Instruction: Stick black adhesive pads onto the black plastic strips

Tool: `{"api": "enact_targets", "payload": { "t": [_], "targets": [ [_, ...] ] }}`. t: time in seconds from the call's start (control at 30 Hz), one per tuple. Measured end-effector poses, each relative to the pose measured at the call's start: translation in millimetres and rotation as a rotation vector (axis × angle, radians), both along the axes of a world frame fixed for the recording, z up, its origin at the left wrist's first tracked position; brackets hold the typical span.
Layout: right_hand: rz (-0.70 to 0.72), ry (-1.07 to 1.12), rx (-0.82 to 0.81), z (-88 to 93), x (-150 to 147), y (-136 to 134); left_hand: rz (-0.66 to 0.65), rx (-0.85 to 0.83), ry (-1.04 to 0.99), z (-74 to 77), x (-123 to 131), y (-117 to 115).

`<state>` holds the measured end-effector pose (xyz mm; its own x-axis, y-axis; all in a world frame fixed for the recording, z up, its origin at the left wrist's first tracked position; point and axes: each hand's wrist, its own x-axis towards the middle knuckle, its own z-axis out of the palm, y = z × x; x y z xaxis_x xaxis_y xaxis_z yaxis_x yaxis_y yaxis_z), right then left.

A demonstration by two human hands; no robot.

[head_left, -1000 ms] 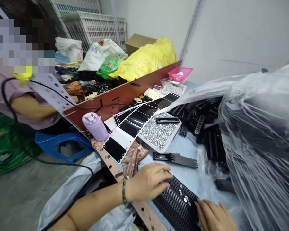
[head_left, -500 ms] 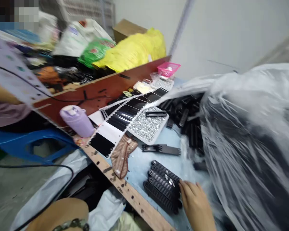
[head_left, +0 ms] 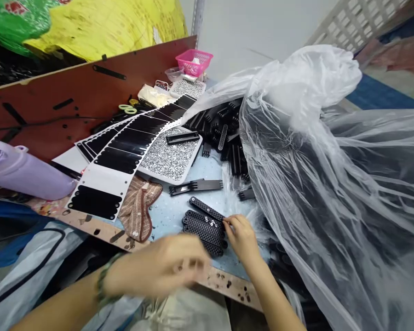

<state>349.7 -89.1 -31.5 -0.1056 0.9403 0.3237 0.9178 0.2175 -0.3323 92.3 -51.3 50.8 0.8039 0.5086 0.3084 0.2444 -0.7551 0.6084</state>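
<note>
A stack of black perforated strips (head_left: 203, 225) lies on the pale blue tabletop (head_left: 165, 216), one strip crossing on top with small silver rivets. My right hand (head_left: 239, 236) is at their right ends, fingertips against them, and I cannot tell whether it grips them. My left hand (head_left: 158, 266), blurred and wearing a beaded bracelet, hangs in the air over the table's front edge with fingers apart, holding nothing. A black comb-shaped piece (head_left: 196, 186) lies just above the stack, and a tray of silver rhinestones (head_left: 165, 156) lies beyond it.
Sheets of black shapes on white backing (head_left: 103, 184) and a brown patterned cloth (head_left: 138, 209) lie left of the stack. A lavender bottle (head_left: 24, 170) stands far left. Clear plastic sheeting (head_left: 313, 174) covers the right side, beside a heap of black parts (head_left: 221, 133). A reddish board (head_left: 72, 92) backs the table.
The view has swung left and tilted. My left hand has risen from the bottom of the view toward the stack, and my right hand has moved up against the strips' right ends.
</note>
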Motion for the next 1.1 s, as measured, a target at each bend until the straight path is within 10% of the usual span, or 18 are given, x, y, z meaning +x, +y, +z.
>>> {"api": "enact_targets", "payload": {
  "t": [0.27, 0.67, 1.1],
  "targets": [
    [-0.020, -0.086, 0.036, 5.2, -2, 2, 0.122, 0.143, 0.170, -77.7, 57, 66],
    [0.066, -0.097, -0.099, 10.0, 11, -9, 0.061, -0.033, 0.235, -73.0, 50, 68],
    [0.085, -0.118, -0.098, 10.1, 9, -10, -0.040, 0.234, 0.184, -72.2, 58, 69]
  ]
}}
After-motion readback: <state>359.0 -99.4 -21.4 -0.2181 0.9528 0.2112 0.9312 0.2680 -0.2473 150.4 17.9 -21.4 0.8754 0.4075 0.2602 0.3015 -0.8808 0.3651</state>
